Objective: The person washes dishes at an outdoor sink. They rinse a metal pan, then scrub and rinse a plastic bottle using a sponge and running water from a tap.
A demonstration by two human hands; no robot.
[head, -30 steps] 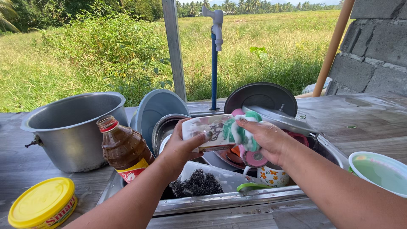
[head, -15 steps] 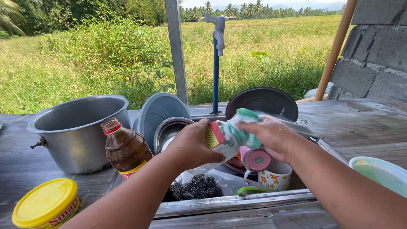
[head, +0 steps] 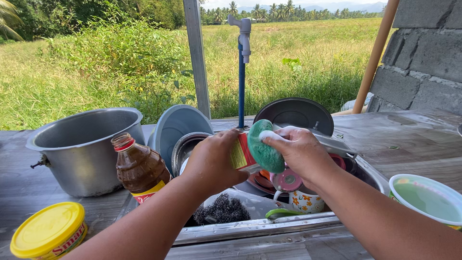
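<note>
1. The left hand [head: 211, 161] is gripping a small container [head: 242, 153] over the sink [head: 269, 226], fingers curled around it.
2. The right hand [head: 301, 150] is pressing a green sponge [head: 264, 147] on it, fingers pinching the sponge: scrubbing, I judge.
3. Next calls for turning the container.
4. A scourer [head: 222, 209] is lying at 6 o'clock, a bottle [head: 139, 168] at 9 on the bench [head: 409, 144].

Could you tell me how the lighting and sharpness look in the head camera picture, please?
Head view: hard sunlight from the left, bright on the big metal pot and the brown bottle; the sink interior lies in shade. The left hand and right hand with the green sponge are sharp, no motion blur. The forearms look stretched at the lower edge, wide-angle distortion.
</note>
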